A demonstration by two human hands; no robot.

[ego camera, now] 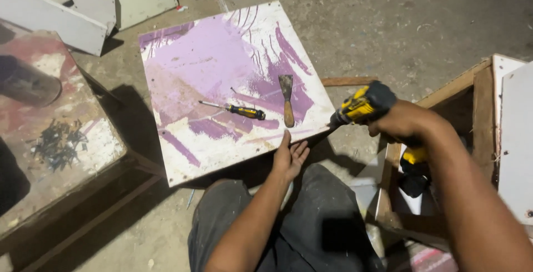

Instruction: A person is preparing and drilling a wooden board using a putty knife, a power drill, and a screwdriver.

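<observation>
Here the right hand (402,122) grips a yellow drill (363,105) level, while the left hand's (290,155) open, empty fingers touch the board's (222,61) edge.

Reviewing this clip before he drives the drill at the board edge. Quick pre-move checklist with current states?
1. Right hand gripping the drill: ok.
2. Drill tip at the board edge: ok; bit itself cannot tell.
3. Left hand steadying the near edge, open: ok, but close to the tip.
4. Scraper and screwdriver loose on the board: not ok.
5. Screws on the side bench: ok.
</observation>
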